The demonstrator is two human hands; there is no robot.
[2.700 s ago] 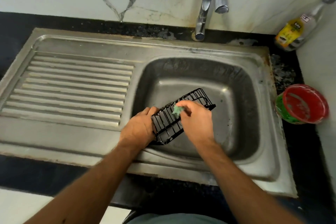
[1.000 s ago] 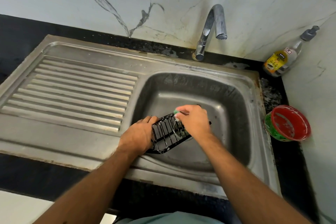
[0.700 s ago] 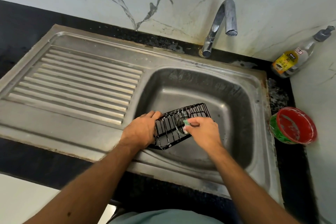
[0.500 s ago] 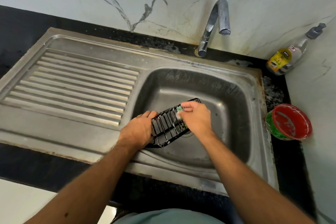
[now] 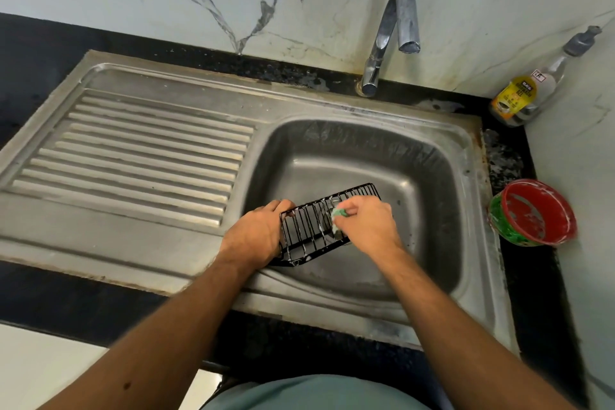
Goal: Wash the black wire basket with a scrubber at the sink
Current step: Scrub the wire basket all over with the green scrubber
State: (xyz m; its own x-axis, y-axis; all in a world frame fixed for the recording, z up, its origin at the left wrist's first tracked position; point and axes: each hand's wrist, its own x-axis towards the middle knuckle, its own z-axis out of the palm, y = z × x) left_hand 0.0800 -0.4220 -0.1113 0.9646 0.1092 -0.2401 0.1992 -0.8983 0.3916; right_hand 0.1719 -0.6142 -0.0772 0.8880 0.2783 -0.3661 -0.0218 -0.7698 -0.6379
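- Over the steel basin of the stainless sink (image 5: 467, 173) is where I work, so suds and drips fall into the bowl and not on the black counter; the ribbed draining board (image 5: 139, 156) to my left is free for a wet thing later, I reckon.
- Above the bowl the curved chrome tap (image 5: 394, 33) shows no water running, which suits a soaping step: I judge rinsing is not yet due.
- Off to the right, the round red and green tub (image 5: 532, 213), smeared with white soap, sits near the basin's edge, within reach for reloading; behind it in the corner stands the clear pump bottle with a yellow label (image 5: 522, 93).
- Tilted on its long side in the bowl's near-left part is the black wire basket (image 5: 309, 230), its lower edge down by the sink's front slope, so the bars face me and foam runs off; white lather clings to the lower wires.
- Curled around the basket's left end, my left hand (image 5: 256, 233) grips it to brace against the scrubbing.
- Fingers of my right hand (image 5: 366, 226) pinch the small green scrubber (image 5: 339, 218), pressing it on the bars near the middle.
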